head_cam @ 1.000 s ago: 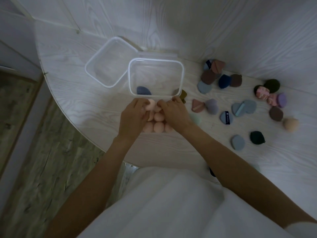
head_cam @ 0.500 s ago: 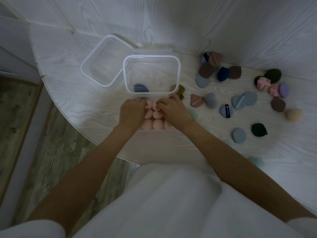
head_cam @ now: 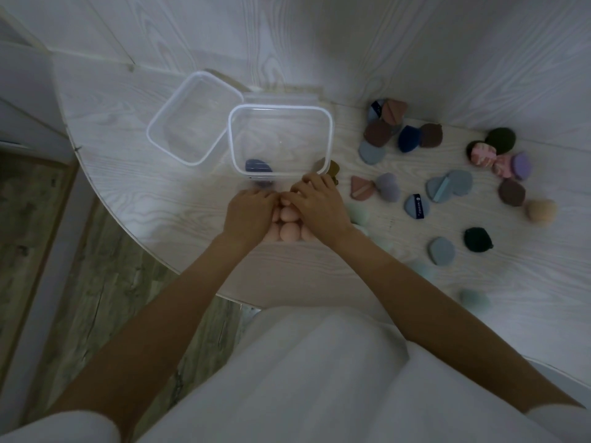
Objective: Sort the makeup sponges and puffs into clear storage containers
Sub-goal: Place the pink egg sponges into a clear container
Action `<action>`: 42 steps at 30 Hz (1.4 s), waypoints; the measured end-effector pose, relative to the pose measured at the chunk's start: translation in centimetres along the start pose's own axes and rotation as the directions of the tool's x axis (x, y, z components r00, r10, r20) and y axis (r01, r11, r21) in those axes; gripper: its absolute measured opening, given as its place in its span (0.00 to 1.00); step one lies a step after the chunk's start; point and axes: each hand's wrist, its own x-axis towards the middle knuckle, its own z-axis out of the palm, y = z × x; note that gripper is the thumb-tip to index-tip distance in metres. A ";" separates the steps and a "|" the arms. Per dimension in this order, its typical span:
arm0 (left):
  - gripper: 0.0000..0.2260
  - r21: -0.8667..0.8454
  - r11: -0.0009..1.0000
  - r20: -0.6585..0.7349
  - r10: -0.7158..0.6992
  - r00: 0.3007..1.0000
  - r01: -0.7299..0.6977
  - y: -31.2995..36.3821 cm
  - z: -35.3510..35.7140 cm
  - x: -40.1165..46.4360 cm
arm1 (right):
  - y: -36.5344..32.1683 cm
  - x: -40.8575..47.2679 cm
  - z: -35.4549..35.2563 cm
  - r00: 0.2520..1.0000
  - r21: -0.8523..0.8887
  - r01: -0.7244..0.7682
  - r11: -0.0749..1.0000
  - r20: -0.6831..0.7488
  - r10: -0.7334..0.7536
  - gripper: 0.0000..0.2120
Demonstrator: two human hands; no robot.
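Left hand (head_cam: 248, 212), right hand (head_cam: 319, 204) cupping pink sponges (head_cam: 289, 227), beside clear container (head_cam: 281, 174) rim

Pink sponges (head_cam: 289, 231) mostly buried under both hands, can't get count. Left hand (head_cam: 248, 215) fingertips tucked out of sight over sponges, grip unreadable; same deal right hand (head_cam: 319, 206). Near wall of container (head_cam: 329, 135) hidden behind hands. Blue puff (head_cam: 258, 166) inside container smeared by clear plastic. Brown puff (head_cam: 332, 169) at container's right corner half blocked. Pale green sponges (head_cam: 475, 301) right of hands washed out, blurry. Label on blue puff (head_cam: 416, 207) right of container too small to read.
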 end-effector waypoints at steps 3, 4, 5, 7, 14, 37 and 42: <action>0.09 0.019 1.000 -0.012 0.005 1.000 -0.005 0.2 0.1 0.2 | 0.0 0.1 -0.3 0.999 0.011 -0.024 1.000 0.025 0.024 0.10; 0.09 0.008 1.000 -0.042 -0.004 0.999 0.004 0.1 0.1 0.0 | 0.1 0.1 -0.4 0.999 0.007 -0.033 0.999 0.028 0.032 0.10; 0.08 -0.007 1.000 -0.075 -0.018 0.997 0.017 0.0 0.1 -0.3 | 0.3 0.0 -0.5 0.999 0.008 -0.036 0.999 0.033 0.036 0.10; 0.12 -0.038 0.998 -0.130 -0.053 0.990 0.049 -0.1 0.1 -1.0 | 0.5 -0.2 -0.7 0.999 0.009 -0.043 0.999 0.032 0.043 0.11; 0.12 -0.216 0.976 -0.233 -0.054 0.971 0.002 3.4 -2.0 -2.2 | 0.4 -1.7 -2.6 0.986 0.212 -0.077 0.974 0.158 0.044 0.15; 0.22 -0.112 0.992 0.420 0.108 0.901 -0.066 27.7 8.1 6.4 | 29.4 -30.3 -8.5 0.491 0.219 -0.869 0.444 0.277 0.826 0.22; 0.18 -0.188 0.982 0.352 0.095 0.931 -0.028 27.9 7.7 6.2 | 29.0 -28.6 -8.6 0.477 0.225 -0.875 0.428 0.261 0.839 0.19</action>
